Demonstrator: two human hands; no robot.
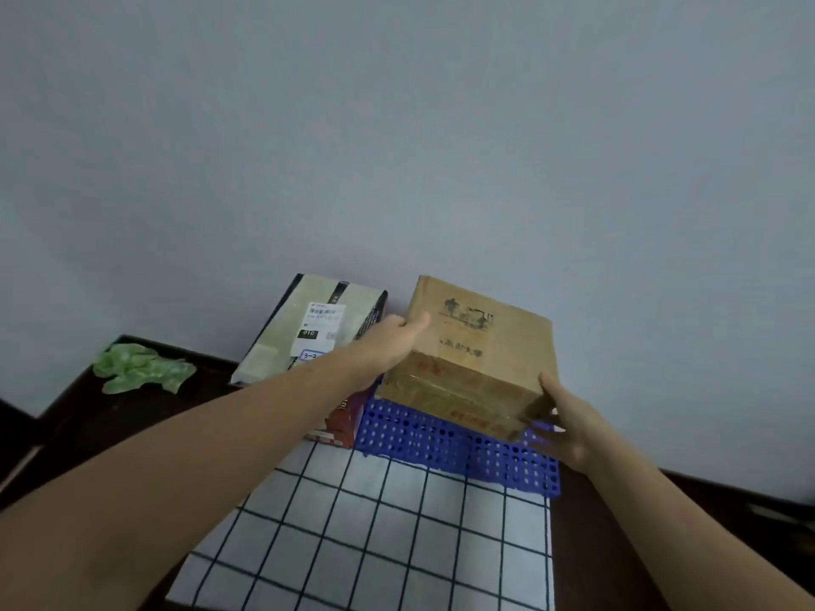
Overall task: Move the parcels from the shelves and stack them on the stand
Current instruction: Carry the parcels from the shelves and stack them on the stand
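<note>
Risks: brown box [476, 346] held at only two spots, on opposite corners; could twist or slip, taped front looks slick. Set down askew, may overhang blue stand [441, 443] or knock red box [339, 421] and leaning labelled parcel [308, 328], both just beside on left.

Box at worktop's far edge, by wall, over stand; touching or just clear, cannot tell.

Left grip [388, 341] clasps far left top edge, thumb on top. Right grip [569, 425] cups near right lower corner, thumb up side, fingers curled beneath.

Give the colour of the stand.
Blue: the stand beneath the box is a perforated blue grid; the head view shows it best.
</note>
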